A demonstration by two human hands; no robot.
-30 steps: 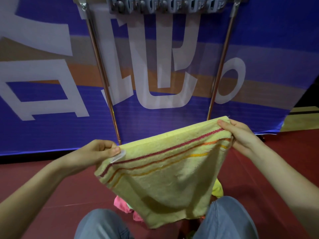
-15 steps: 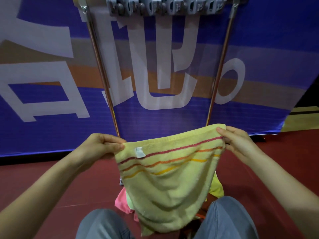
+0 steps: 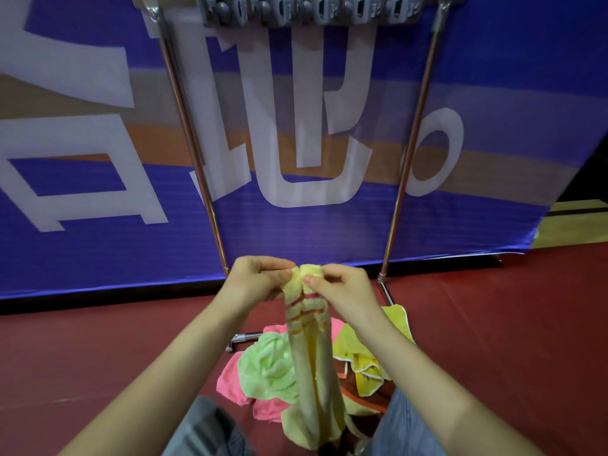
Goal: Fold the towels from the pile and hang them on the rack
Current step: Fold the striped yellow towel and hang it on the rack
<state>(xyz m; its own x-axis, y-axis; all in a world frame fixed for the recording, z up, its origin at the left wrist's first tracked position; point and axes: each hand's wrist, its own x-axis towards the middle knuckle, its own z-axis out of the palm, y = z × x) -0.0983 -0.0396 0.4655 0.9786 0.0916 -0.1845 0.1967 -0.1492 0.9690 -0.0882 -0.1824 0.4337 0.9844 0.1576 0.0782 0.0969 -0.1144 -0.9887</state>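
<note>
Towel (image 3: 309,363), yellow with stripes, hangs folded lengthwise above the pile (image 3: 269,370) on the floor, top corners pinched together by left hand (image 3: 260,281) and right hand (image 3: 342,287). Soft, light, floppy: best held at the corners. Rack (image 3: 194,139) stands behind.

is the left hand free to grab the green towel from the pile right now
Probably not yet: the left hand pinches the striped towel, as does the right hand. The green towel lies mostly uncovered on the floor below, likely within reach.
</note>
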